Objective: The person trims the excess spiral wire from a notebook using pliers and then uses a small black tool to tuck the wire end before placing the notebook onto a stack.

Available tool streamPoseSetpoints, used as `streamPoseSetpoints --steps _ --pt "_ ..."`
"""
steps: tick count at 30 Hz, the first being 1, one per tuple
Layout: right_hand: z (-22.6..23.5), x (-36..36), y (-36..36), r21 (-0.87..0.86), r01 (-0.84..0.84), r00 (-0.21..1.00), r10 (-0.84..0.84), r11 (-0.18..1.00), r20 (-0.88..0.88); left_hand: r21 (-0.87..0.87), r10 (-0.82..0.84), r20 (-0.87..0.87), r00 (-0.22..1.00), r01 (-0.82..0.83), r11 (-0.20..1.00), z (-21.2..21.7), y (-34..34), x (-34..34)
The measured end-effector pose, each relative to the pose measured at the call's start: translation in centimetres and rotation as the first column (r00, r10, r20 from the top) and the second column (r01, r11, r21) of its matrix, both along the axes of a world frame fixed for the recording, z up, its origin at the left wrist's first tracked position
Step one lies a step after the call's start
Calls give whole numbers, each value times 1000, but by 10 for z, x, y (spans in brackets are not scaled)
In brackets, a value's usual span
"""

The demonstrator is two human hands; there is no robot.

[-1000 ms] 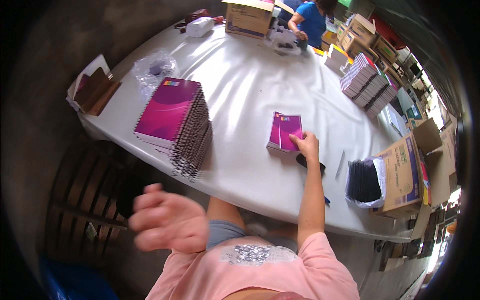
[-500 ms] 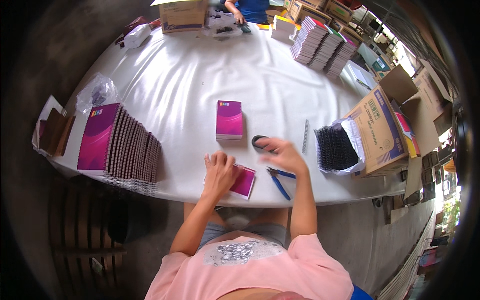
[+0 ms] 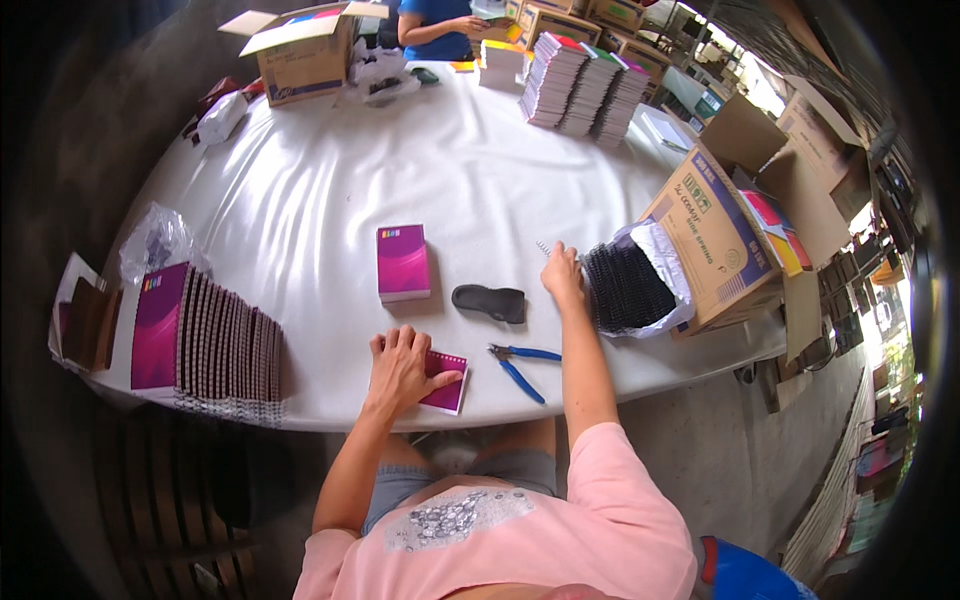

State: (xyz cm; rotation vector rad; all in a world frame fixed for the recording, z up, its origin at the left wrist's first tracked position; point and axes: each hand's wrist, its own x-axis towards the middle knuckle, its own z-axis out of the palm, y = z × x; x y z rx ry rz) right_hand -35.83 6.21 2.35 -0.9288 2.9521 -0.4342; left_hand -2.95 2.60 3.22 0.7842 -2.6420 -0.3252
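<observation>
My left hand [image 3: 400, 368] lies on a small purple notebook [image 3: 450, 385] at the table's front edge, its thumb across the cover and its fingers bent over the far side. A row of punched holes shows along the notebook's upper edge. Farther right, my right hand [image 3: 563, 272] is closed on a thin spiral binding coil [image 3: 543, 247], whose end sticks out past the fingers. Between my hands lie blue-handled cutting pliers [image 3: 520, 372], jaws apart, and a flat black piece with a rounded end [image 3: 490, 303]. A purple notepad stack [image 3: 402, 262] sits ahead of my left hand.
Spiral-bound purple notebooks [image 3: 160, 325] stand stacked at the left. Black coils [image 3: 630, 290] spill from a bag beside a cardboard box [image 3: 720, 235] at the right. Tall notebook stacks [image 3: 555, 85] and another box [image 3: 305, 65] stand at the back, near a person in blue [image 3: 435, 30].
My right hand has moved right, from above the black piece to the coil, and has closed on it. The black piece now lies uncovered. My left hand stays on the notebook; the view has shifted.
</observation>
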Motion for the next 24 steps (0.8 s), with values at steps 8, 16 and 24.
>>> streamPoseSetpoints --steps 8,16,24 --pt "91 94 36 -493 -475 830 558 729 25 -230 42 -336 941 -126 965 -8 7 16" --pt "68 148 81 -723 -448 530 808 526 258 -344 -50 -132 990 2 939 -26 -4 27" --pt "57 157 98 -671 -468 667 728 575 159 -202 182 -187 965 -219 955 19 19 -8"
